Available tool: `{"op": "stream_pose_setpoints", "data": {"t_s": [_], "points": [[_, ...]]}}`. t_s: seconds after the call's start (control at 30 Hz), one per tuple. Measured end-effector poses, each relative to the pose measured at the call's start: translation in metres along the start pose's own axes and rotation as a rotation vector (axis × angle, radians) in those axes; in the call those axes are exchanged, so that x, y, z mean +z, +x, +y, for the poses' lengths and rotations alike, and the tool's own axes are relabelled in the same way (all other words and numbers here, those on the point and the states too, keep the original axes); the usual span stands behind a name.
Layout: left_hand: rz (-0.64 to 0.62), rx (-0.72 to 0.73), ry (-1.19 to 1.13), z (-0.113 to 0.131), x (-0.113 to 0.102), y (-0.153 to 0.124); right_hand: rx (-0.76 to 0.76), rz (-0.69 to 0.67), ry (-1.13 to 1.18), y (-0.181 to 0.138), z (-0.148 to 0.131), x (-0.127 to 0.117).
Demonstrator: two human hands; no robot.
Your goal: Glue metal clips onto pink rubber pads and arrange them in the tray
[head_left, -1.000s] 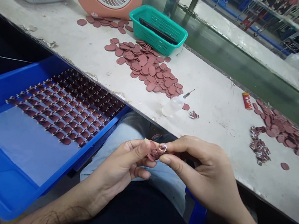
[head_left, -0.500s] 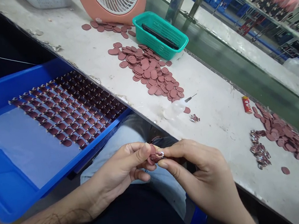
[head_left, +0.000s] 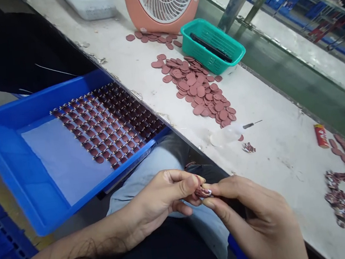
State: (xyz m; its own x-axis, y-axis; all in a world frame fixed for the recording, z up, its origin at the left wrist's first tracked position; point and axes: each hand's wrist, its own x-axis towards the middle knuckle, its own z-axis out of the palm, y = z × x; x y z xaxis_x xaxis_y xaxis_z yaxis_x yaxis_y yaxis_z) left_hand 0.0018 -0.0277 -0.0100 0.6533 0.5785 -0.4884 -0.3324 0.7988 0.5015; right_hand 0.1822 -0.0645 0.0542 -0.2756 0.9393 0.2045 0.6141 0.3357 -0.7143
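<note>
Over my lap, my left hand (head_left: 164,197) pinches a small reddish-brown figure piece (head_left: 202,190) with white and silvery bits, along with what looks like an oval disc, partly hidden by the thumb. Thumb and forefinger of my right hand (head_left: 256,207) close on the white end of the same piece. On the table to the right lies one similar small figure piece (head_left: 249,147), beside a clear squeeze bottle (head_left: 226,135) with a needle tip (head_left: 253,124). A pile of reddish-brown oval discs (head_left: 199,89) spreads beyond it.
A blue tray (head_left: 42,215) at the left holds rows of assembled pieces (head_left: 106,124) on white paper. Behind the discs stand a green basket (head_left: 213,50) with a dark object, an orange fan (head_left: 164,5) and a white basket (head_left: 92,5). At right are a red tube (head_left: 320,136), shiny figure pieces (head_left: 339,200) and more discs.
The view has swung, so the table and tray appear shifted right and down. Both hands keep their pinch on the piece, which is tilted slightly differently.
</note>
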Motion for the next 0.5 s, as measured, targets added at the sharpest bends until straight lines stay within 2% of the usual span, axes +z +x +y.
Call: {"op": "stream_pose_setpoints", "data": {"t_s": [0.33, 0.5], "points": [[-0.063, -0.002, -0.042, 0.003, -0.007, 0.001, 0.061, 0.021, 0.101, 0.016, -0.007, 0.0], [-0.005, -0.02, -0.039, 0.005, -0.006, 0.0, 0.091, -0.005, 0.102, 0.015, -0.01, -0.005]]}}
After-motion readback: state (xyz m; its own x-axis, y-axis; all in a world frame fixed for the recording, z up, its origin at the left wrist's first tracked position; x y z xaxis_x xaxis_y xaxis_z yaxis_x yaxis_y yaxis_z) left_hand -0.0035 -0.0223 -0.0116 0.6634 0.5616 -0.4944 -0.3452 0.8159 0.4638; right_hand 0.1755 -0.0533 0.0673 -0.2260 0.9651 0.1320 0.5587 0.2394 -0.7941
